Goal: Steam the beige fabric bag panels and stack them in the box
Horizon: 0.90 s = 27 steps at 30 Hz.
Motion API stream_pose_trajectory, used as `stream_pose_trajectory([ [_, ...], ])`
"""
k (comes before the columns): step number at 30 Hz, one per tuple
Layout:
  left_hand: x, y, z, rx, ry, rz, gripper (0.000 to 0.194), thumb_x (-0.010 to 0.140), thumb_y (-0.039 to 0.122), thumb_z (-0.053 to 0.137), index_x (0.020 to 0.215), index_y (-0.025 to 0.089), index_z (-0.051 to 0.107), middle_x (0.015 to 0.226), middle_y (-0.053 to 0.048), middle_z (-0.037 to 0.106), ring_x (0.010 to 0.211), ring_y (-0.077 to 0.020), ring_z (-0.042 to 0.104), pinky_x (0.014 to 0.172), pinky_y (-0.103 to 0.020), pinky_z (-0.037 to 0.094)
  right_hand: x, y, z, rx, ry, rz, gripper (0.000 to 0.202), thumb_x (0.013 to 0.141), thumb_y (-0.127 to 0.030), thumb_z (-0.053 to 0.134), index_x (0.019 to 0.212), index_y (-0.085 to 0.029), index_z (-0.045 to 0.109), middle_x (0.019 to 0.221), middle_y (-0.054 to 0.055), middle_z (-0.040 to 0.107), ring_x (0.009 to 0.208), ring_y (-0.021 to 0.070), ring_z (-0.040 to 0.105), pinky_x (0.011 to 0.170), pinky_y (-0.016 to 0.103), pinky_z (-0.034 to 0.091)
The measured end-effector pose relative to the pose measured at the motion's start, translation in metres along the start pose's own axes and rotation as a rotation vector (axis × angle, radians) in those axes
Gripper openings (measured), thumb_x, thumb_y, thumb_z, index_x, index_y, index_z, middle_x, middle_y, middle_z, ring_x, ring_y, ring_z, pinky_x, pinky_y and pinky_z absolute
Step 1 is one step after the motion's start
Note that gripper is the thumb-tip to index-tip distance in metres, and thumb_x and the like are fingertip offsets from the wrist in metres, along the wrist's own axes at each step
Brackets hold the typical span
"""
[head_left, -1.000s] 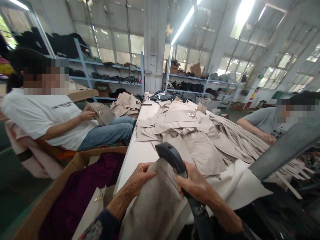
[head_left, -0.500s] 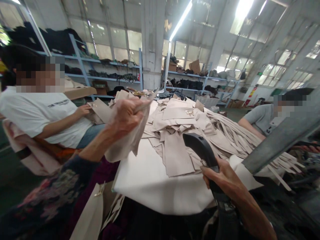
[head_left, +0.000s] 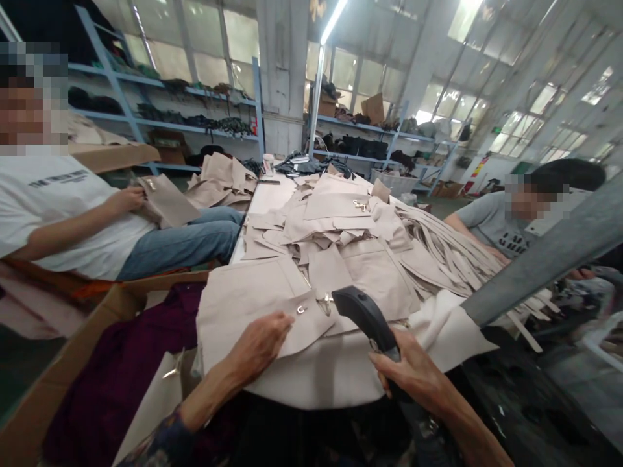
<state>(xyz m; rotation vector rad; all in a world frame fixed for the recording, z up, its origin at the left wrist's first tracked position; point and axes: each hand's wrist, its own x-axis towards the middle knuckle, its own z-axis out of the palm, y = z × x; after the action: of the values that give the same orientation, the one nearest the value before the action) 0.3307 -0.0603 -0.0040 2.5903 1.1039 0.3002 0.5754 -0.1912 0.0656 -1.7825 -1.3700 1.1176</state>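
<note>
1. Beige panel (head_left: 253,292) lies spread at the near left of the white table (head_left: 272,193), in front of the pile (head_left: 353,188); a small metal hook (head_left: 300,310) shows on its flap.
2. Left hand (head_left: 257,350): over the near part of the panel, fingers curled in and bunched, fingertips at the flap just beside the hook. Whether they pinch the fabric, I cannot tell.
3. Right hand (head_left: 413,370): wrapped firmly around the black tool (head_left: 365,314), whose curved head tilts up and left, towards the panel.
4. More metal hooks (head_left: 360,205) lie on the pile; long beige straps (head_left: 448,253) fan out to its right, running behind a slanted grey post (head_left: 545,266).
5. Left of the table, purple cloth (head_left: 131,370) fills much of a cardboard box (head_left: 63,389).
6. Beyond the box, a seated co-worker (head_left: 63,207) in a white shirt holds a beige piece (head_left: 170,198). Another person (head_left: 506,227), in grey, sits across at the right.
7. Blue shelves (head_left: 195,128) stand behind, loaded with dark goods.
</note>
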Motion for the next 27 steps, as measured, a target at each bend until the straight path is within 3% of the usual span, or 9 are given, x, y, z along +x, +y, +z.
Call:
stream_pose_trajectory([
  [3,0.01,-0.029,0.0,-0.012,0.242,-0.102,0.027,0.092,0.024,0.033,0.101,0.017,0.057,0.096,-0.01,0.057,0.09,-0.0211,0.056,0.082,-0.034,0.045,0.013,0.004,0.015,-0.008,-0.033,0.015,0.008,0.08,-0.024,0.049,0.082,-0.018,0.044,0.05,-0.006,0.052,0.041,0.0099,0.053,0.038,0.018,0.044],
  [6,0.015,-0.046,0.026,-0.09,0.397,-0.136,0.027,0.089,0.021,0.036,0.107,0.016,0.055,0.1,-0.011,0.055,0.096,-0.0231,0.053,0.086,-0.038,0.044,0.026,0.004,0.03,-0.061,-0.06,0.039,0.008,0.076,-0.021,0.049,0.081,-0.019,0.043,0.049,-0.007,0.05,0.039,0.0096,0.052,0.036,0.017,0.043],
  [9,0.015,-0.051,0.046,-0.196,0.475,-0.173,0.028,0.088,0.016,0.035,0.104,0.015,0.057,0.098,-0.01,0.057,0.096,-0.0224,0.053,0.088,-0.038,0.044,0.034,0.001,0.045,-0.096,-0.106,0.035,0.01,0.074,-0.018,0.049,0.081,-0.019,0.043,0.051,-0.008,0.048,0.039,0.0093,0.053,0.035,0.016,0.042],
  [18,0.014,-0.052,0.041,-0.304,0.501,-0.204,0.031,0.084,0.01,0.034,0.1,0.011,0.061,0.096,-0.011,0.06,0.094,-0.0216,0.056,0.087,-0.036,0.044,0.069,-0.011,0.081,-0.176,-0.129,-0.02,0.013,0.074,-0.021,0.054,0.082,-0.017,0.045,0.063,-0.003,0.053,0.04,0.0083,0.054,0.032,0.015,0.041],
  [22,0.013,-0.052,0.044,-0.31,0.489,-0.197,0.031,0.084,0.01,0.034,0.099,0.011,0.061,0.095,-0.012,0.06,0.094,-0.022,0.056,0.087,-0.036,0.044,0.086,-0.03,0.069,-0.162,-0.072,-0.044,0.012,0.076,-0.02,0.051,0.086,-0.018,0.045,0.059,-0.004,0.053,0.044,0.0105,0.057,0.036,0.017,0.045],
  [27,0.014,-0.051,0.043,-0.29,0.482,-0.21,0.032,0.083,0.01,0.034,0.1,0.01,0.062,0.094,-0.012,0.06,0.094,-0.0225,0.055,0.087,-0.037,0.044,0.067,-0.042,0.041,-0.175,-0.029,-0.036,0.011,0.078,-0.023,0.05,0.085,-0.018,0.043,0.055,-0.005,0.052,0.043,0.0114,0.056,0.038,0.02,0.048],
])
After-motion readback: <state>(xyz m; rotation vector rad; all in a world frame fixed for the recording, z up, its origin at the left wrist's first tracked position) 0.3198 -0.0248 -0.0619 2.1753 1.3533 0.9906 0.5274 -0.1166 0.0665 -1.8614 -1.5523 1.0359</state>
